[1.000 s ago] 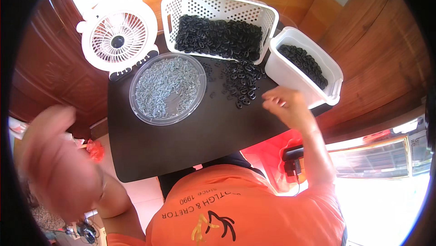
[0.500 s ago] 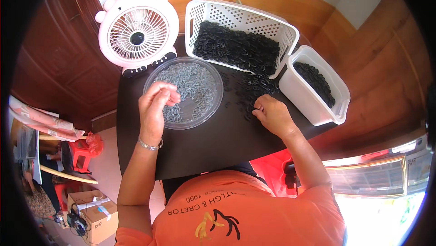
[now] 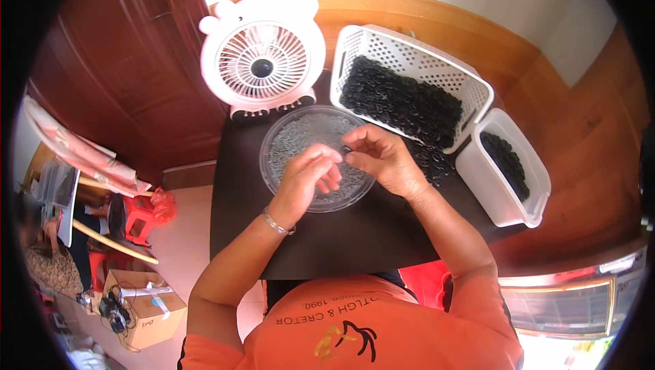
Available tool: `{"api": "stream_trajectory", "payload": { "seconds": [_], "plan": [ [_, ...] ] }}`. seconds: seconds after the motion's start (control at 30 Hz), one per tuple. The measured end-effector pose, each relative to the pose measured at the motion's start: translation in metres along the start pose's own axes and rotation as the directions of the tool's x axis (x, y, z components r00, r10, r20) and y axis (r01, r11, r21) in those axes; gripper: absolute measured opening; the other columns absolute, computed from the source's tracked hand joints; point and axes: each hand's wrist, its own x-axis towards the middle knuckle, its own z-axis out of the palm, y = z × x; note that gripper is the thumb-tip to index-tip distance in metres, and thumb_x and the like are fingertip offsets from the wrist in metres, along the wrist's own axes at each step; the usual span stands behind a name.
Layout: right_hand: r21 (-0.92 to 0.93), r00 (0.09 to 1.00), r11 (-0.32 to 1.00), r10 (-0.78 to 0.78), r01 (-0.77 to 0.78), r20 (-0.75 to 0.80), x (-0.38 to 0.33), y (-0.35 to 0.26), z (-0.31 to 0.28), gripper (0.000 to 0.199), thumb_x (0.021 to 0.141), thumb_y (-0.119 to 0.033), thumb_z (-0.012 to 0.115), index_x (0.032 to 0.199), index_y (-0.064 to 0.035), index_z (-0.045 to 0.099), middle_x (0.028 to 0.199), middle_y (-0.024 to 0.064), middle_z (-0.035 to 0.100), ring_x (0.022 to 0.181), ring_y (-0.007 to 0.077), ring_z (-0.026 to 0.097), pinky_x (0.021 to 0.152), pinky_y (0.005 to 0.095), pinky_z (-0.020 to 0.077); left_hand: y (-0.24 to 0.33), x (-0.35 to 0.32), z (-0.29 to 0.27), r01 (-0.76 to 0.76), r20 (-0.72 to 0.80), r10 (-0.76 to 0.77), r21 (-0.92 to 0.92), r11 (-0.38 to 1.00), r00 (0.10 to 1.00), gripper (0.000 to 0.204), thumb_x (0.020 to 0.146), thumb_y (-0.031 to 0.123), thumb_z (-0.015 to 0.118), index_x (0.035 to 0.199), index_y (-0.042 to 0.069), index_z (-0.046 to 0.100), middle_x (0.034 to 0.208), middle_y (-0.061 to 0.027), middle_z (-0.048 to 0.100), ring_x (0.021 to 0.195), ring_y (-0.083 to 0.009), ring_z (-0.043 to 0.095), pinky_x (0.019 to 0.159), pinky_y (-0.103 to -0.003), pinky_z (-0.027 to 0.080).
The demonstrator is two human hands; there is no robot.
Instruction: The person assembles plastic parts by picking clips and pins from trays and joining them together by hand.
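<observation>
My right hand (image 3: 387, 164) pinches a small black oval piece (image 3: 346, 151) between thumb and fingertips, over the round clear tray (image 3: 266, 158). Close beside it, my left hand (image 3: 308, 177) has thumb and forefinger together near the piece; what they hold, if anything, is too small to make out. Many small grey-blue slim pieces (image 3: 295, 139) lie in the tray, partly hidden by my hands. Loose black oval pieces (image 3: 437, 164) are spread on the dark table (image 3: 307, 250), in front of a white perforated basket (image 3: 477, 87) heaped with more of them.
A white plastic bin (image 3: 488, 189) with black pieces stands right of the basket. Behind the tray is a pink animal-shaped fan (image 3: 314, 49). On the floor at left are a cardboard box (image 3: 160, 322) and a red stool (image 3: 140, 223); a person (image 3: 54, 264) sits at the far left.
My right hand has moved from the loose black pieces to the tray, bringing one black piece up to my left hand. The whole view has shifted, with the scene further right and lower.
</observation>
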Motion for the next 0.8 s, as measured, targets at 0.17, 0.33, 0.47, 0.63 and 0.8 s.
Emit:
{"api": "stream_trajectory", "payload": {
  "seconds": [0.17, 0.33, 0.47, 0.63, 0.8],
  "plan": [
    [-0.33, 0.971, 0.914, -0.229, 0.236, 0.06, 0.006, -0.005, 0.027, 0.023, 0.08, 0.002, 0.067, 0.101, -0.0055, 0.065, 0.081, 0.0018, 0.058, 0.07, 0.0094, 0.057, 0.063, 0.0239, 0.0471, -0.022, -0.006, -0.013, -0.067, -0.042, 0.066, -0.04, 0.997, 0.997, 0.024, 0.096, 0.027, 0.045, 0.094, 0.005, 0.053, 0.076, -0.0051, 0.057, 0.066, -0.0133, 0.058, 0.059, -0.024, 0.045],
    [-0.346, 0.958, 0.894, -0.28, 0.286, 0.068, 0.001, 0.005, 0.029, 0.025, 0.078, 0.004, 0.069, 0.101, -0.0046, 0.066, 0.085, 0.0044, 0.061, 0.071, 0.01, 0.058, 0.064, 0.0246, 0.0487, -0.029, -0.01, -0.008, -0.057, -0.013, 0.056, -0.055, 0.997, 0.998, 0.03, 0.097, 0.03, 0.043, 0.1, 0.001, 0.052, 0.077, -0.0066, 0.057, 0.067, -0.0147, 0.058, 0.062, -0.025, 0.047],
    [-0.372, 0.948, 0.873, -0.308, 0.316, 0.083, 0.001, 0.01, 0.031, 0.029, 0.076, 0.003, 0.071, 0.103, -0.0065, 0.067, 0.083, 0.0052, 0.06, 0.069, 0.0121, 0.059, 0.062, 0.0261, 0.0489, -0.027, -0.009, -0.006, -0.013, -0.064, 0.007, -0.085, 0.996, 0.998, 0.025, 0.096, 0.027, 0.044, 0.088, 0.004, 0.051, 0.073, -0.0046, 0.057, 0.064, -0.0129, 0.057, 0.058, -0.024, 0.045],
    [-0.215, 0.961, 0.937, -0.273, 0.277, 0.047, -0.002, 0.015, 0.035, 0.028, 0.077, 0.001, 0.071, 0.104, -0.0071, 0.067, 0.079, 0.0051, 0.06, 0.069, 0.0134, 0.061, 0.061, 0.0272, 0.0492, -0.029, -0.009, -0.012, 0.047, -0.044, -0.056, -0.183, 0.982, 0.997, 0.027, 0.094, 0.029, 0.045, 0.091, 0.003, 0.052, 0.072, -0.0058, 0.056, 0.063, -0.016, 0.058, 0.06, -0.026, 0.047],
    [-0.207, 0.948, 0.925, -0.312, 0.319, 0.064, 0.001, 0.019, 0.033, 0.028, 0.079, 0.004, 0.069, 0.104, -0.0076, 0.067, 0.081, 0.0064, 0.064, 0.077, 0.0158, 0.065, 0.067, 0.0274, 0.0518, -0.03, -0.008, -0.012, 0.048, -0.046, -0.056, -0.157, 0.986, 0.997, 0.027, 0.093, 0.03, 0.045, 0.09, 0.004, 0.052, 0.071, -0.0062, 0.056, 0.062, -0.0161, 0.058, 0.06, -0.027, 0.047]
  ]
}}
